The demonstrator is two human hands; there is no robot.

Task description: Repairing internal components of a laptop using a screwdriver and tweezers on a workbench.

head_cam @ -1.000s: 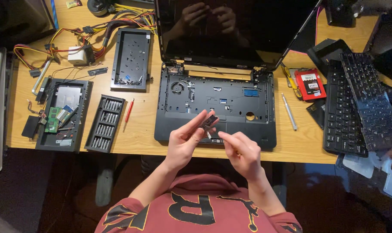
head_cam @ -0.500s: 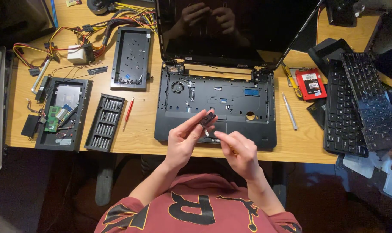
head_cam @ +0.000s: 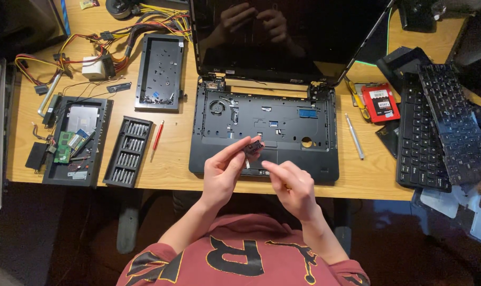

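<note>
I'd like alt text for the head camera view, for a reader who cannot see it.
Seen from above, a person's left hand pinches a small dark part over an opened black laptop base with its keyboard removed, while the right hand hovers beside it. On the wooden desk lie a black screwdriver bit case and a red-handled screwdriver to the left, and loose black keyboards to the right.
</note>
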